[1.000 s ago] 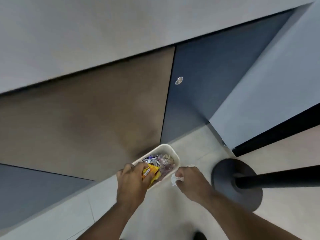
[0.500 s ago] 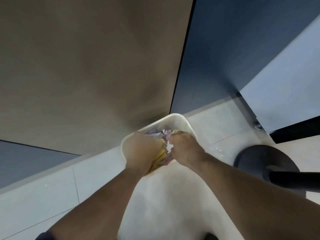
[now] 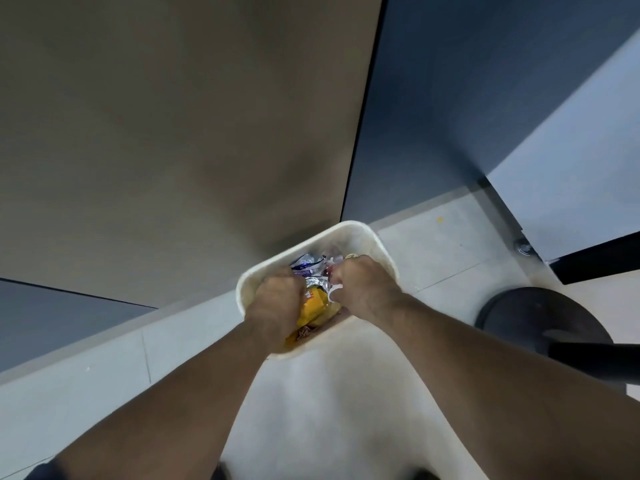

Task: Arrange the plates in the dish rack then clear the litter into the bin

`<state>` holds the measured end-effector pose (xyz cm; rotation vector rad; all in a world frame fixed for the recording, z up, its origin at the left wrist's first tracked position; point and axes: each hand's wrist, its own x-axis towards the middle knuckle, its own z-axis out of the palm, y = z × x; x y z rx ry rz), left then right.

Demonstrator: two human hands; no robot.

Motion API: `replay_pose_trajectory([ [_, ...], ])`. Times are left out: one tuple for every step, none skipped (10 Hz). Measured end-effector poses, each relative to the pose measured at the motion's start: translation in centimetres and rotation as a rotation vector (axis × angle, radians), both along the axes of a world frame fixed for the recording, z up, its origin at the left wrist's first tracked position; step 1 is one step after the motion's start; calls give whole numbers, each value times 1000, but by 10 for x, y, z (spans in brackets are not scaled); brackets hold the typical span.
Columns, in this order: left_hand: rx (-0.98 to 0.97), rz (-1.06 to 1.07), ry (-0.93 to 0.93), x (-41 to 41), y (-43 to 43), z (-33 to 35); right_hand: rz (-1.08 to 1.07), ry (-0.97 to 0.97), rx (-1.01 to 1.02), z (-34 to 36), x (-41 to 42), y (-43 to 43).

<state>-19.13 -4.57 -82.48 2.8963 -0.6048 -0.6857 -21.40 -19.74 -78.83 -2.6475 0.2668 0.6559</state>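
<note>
Both hands reach down into the white bin (image 3: 364, 231), which stands on the floor against the wall, just left of a black stand base (image 3: 530, 315). The left hand (image 3: 277, 301) has its fingers curled tight round a yellow wrapper (image 3: 313, 308). The right hand (image 3: 363, 289) curls its fingers on a white scrap (image 3: 334, 294), above the silver wrappers (image 3: 308, 269) already lying inside.

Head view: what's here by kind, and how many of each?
Hands: 2, left hand, right hand
Bin: 1
Yellow wrapper: 1, gripped by the left hand
White scrap: 1, pinched by the right hand
Black stand: 1
Total: 6; the other litter in the bin is too crumpled to count.
</note>
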Motion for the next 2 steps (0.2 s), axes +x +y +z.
replay_pose_trajectory([
  [-130,61,-17,7,8,30,-29,13,88,26,0,-7],
  [-229,58,-62,2,14,72,-62,-26,126,68,-5,-12],
])
